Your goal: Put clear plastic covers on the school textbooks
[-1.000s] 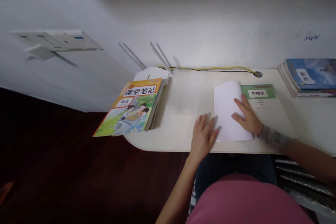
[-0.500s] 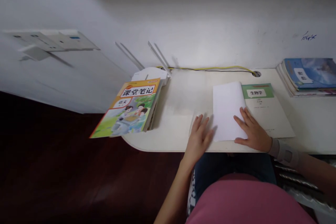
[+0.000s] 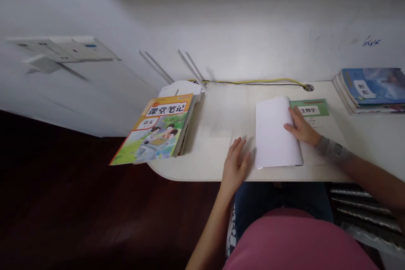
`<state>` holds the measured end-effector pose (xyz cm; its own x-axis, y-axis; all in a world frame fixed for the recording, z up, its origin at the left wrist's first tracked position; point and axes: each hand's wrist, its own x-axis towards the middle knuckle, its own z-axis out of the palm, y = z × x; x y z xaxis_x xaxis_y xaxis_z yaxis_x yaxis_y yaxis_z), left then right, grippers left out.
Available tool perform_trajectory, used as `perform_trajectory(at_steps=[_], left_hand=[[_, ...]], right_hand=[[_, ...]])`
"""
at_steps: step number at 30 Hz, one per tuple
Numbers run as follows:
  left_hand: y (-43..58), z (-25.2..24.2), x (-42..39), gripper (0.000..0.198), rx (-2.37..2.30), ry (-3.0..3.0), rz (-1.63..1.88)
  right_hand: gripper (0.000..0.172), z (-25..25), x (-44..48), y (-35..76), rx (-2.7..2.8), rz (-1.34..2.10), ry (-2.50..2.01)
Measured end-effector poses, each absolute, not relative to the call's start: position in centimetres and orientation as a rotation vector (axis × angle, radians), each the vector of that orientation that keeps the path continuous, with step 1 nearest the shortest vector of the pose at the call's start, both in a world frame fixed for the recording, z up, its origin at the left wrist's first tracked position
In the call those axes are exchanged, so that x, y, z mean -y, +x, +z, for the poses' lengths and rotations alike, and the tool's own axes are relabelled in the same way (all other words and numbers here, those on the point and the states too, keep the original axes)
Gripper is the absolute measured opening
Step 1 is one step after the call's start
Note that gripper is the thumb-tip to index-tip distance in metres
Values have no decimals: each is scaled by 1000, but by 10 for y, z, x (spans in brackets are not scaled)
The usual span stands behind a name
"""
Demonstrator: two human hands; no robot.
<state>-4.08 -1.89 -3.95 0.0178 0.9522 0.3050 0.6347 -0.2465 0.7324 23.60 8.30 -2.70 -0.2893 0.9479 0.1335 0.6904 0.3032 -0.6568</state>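
Note:
A white paper sheet (image 3: 276, 135) lies over the left part of a textbook (image 3: 319, 135) with a green band and Chinese lettering on its cover. The sheet's right edge is slightly raised and rounded, like a fold. My right hand (image 3: 302, 126), with a grey band at the wrist, lies across that edge, fingers stretched over the paper and the cover; it covers part of the textbook. Just left of the sheet, my left hand (image 3: 236, 162) is at the desk's front, fingers apart and holding nothing.
A stack of books (image 3: 158, 128) with a colourful top cover overhangs the desk's left end, in front of a white router (image 3: 182, 88). Another book stack (image 3: 375, 88) stands at the right. Cables (image 3: 253, 82) run along the wall to a hole in the white desk (image 3: 196, 168).
My right hand has moved up along the sheet's right edge, away from the desk's front. That edge now bulges to the right near the bottom. My left hand has shifted only slightly.

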Motion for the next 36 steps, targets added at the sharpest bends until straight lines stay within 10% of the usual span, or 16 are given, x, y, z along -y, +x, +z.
perform_trajectory(at_steps=[36], left_hand=[[-35, -38, 23, 44, -1662, 2059, 910]], right_hand=[[72, -42, -106, 199, 2171, 336, -1540]])
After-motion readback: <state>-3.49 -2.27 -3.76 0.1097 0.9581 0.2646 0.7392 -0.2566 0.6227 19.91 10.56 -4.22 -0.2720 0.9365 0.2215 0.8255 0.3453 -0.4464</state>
